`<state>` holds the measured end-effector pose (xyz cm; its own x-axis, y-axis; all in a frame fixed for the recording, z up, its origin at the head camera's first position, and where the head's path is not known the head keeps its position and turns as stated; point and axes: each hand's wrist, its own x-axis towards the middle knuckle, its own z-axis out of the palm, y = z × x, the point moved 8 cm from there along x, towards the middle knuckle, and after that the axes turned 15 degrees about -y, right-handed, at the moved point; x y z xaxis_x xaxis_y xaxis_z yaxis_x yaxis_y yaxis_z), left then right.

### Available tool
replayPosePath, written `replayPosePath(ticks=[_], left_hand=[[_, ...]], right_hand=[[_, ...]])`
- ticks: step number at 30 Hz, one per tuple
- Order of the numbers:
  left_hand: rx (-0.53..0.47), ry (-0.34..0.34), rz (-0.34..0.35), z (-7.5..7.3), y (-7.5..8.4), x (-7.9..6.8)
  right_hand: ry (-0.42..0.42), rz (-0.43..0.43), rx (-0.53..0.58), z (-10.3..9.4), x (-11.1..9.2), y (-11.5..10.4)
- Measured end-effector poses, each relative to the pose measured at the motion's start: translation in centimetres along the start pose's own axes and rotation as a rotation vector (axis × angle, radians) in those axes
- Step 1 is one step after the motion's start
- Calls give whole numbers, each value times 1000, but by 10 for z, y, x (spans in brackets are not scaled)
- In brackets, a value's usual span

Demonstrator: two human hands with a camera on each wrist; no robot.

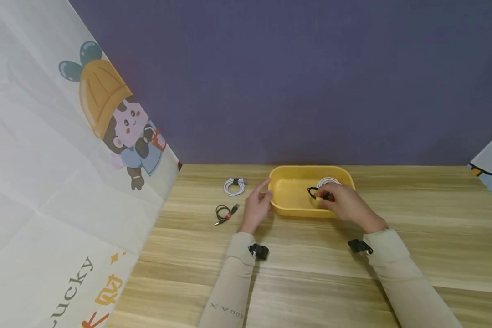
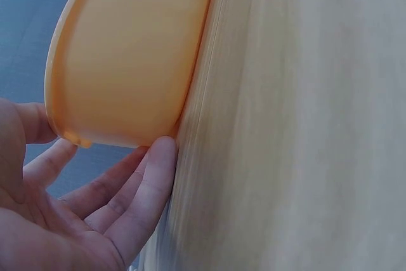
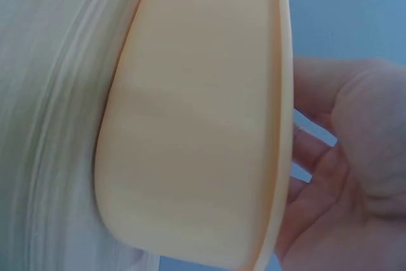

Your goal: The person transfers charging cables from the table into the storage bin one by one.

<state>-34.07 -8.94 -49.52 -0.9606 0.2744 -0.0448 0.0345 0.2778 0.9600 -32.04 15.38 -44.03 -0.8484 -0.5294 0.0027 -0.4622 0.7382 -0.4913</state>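
A yellow plastic basket (image 1: 291,211) stands on the table near its back edge. My left hand (image 1: 257,207) is at the basket's left end; in the left wrist view its lightly bent fingers (image 2: 149,182) touch the outer wall and rim. Over the basket's right part, my right hand (image 1: 346,202) pinches a coiled black cable (image 1: 312,192) with a yellow tie (image 1: 318,199). Behind those fingers a coiled white cable (image 1: 328,181) lies in the basket, partly hidden by the hand. In the right wrist view the basket wall (image 3: 190,118) hides the fingertips.
Left of the basket lie a coiled white cable (image 1: 234,187) with a dark tie and, nearer me, a coiled black cable (image 1: 226,214) with a red tie. A dark blue partition (image 1: 311,82) rises behind the table (image 1: 303,282). A printed white sheet (image 1: 37,159) hangs at the left.
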Motion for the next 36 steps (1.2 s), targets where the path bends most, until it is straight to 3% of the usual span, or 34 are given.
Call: replayPosePath(ticks=[13, 36], left_hand=[[0, 0, 4, -1, -4, 3], [-3, 0, -13, 0, -5, 3]], right_hand=[[-113, -27, 50, 8, 17, -3], [-193, -28, 91, 16, 27, -4]])
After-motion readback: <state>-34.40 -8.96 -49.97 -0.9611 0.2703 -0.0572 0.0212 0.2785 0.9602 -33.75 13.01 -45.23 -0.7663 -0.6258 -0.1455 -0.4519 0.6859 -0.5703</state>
